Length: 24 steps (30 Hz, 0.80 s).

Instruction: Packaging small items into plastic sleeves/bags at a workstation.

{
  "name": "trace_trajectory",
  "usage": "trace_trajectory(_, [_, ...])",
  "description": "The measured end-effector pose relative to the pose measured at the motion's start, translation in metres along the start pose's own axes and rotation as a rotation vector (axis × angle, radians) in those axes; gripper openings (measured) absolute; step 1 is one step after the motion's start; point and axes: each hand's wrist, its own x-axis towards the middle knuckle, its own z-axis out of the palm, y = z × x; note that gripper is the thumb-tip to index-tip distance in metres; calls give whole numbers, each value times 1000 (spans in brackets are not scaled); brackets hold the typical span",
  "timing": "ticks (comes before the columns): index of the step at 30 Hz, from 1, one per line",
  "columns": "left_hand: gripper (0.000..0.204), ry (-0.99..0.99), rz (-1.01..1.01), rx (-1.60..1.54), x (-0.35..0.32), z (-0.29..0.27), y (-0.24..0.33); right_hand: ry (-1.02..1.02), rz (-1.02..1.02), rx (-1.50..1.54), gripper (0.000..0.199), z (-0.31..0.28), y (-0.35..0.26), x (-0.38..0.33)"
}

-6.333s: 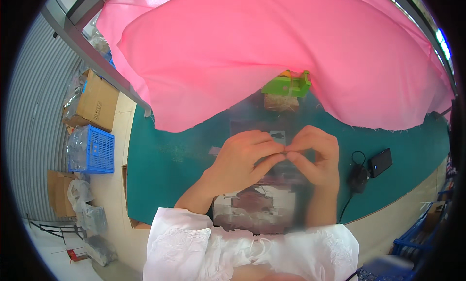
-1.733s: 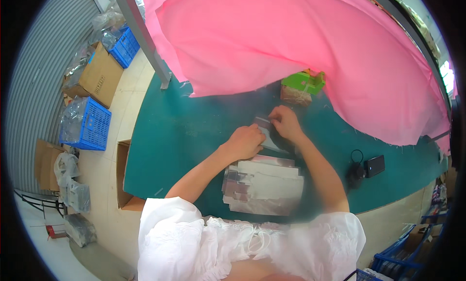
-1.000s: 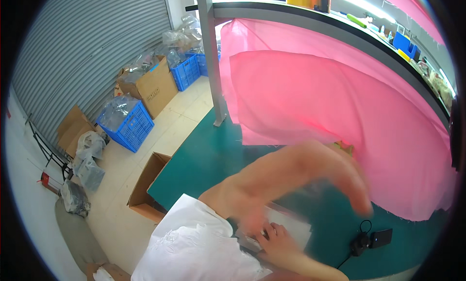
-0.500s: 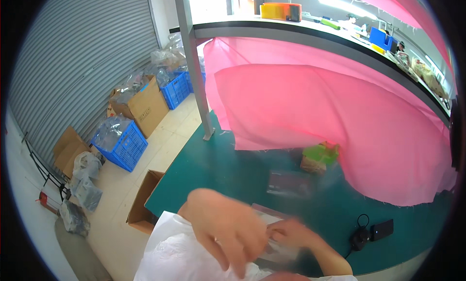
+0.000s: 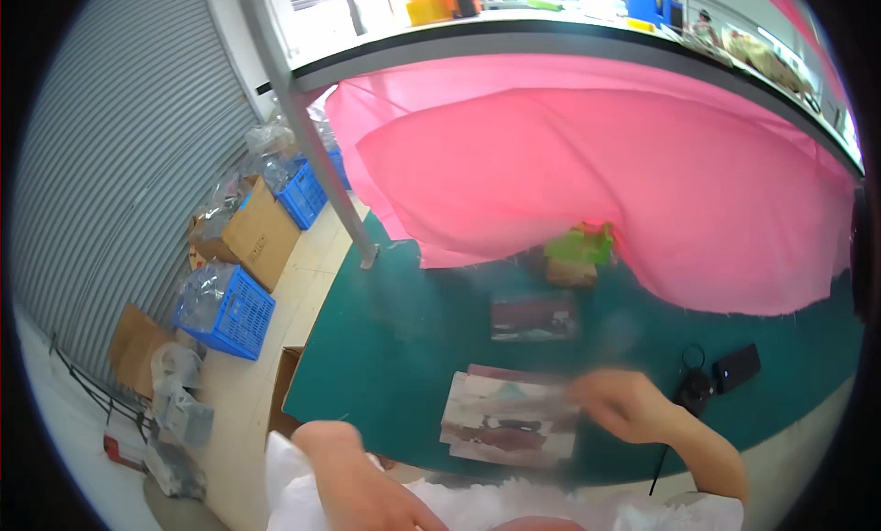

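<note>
1. The room has a gray shutter (image 5: pixel 138 164) far to the left of the pile (image 5: pixel 509 425), and a green tabletop (image 5: pixel 413 320) under it.
2. The pile is made of flat packs, gray, white and dark red. Their edges do not line up. It lies close to the person's white shirt (image 5: pixel 615 503).
3. The right hand (image 5: pixel 633 407) is just by the right side of the pile. It looks blurry, with bent fingers. I cannot tell if they hold or touch anything.
4. The left hand (image 5: pixel 362 490) is to the left of the pile and nearer the person, apart from it. Its fingers point down, and I cannot tell if they grip something.
5. One more pack (image 5: pixel 534 318) lies flat behind the pile, with green showing between.
6. Farther behind the pile, a green holder (image 5: pixel 574 248) sits on a brown block (image 5: pixel 571 275), partly under a pink cloth (image 5: pixel 551 155).
7. To the right of the pile are a black box (image 5: pixel 737 368) and a black plug (image 5: pixel 695 393).
8. Left of the pile, on the floor (image 5: pixel 307 288), is a blue crate (image 5: pixel 246 318).
</note>
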Motion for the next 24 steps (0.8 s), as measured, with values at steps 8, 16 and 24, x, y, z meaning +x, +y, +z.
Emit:
trace_trajectory(8, [57,708,-1035,1394,-2,-55,-75,679,156,157,15,-1,13,13])
trace_trajectory(16, [63,900,-1035,1379,-46,-89,-140,736,30,285,24,9,50,60])
trace_trajectory(24, [65,815,-1094,1297,-68,-91,-138,816,-99,413,26,11,53,107])
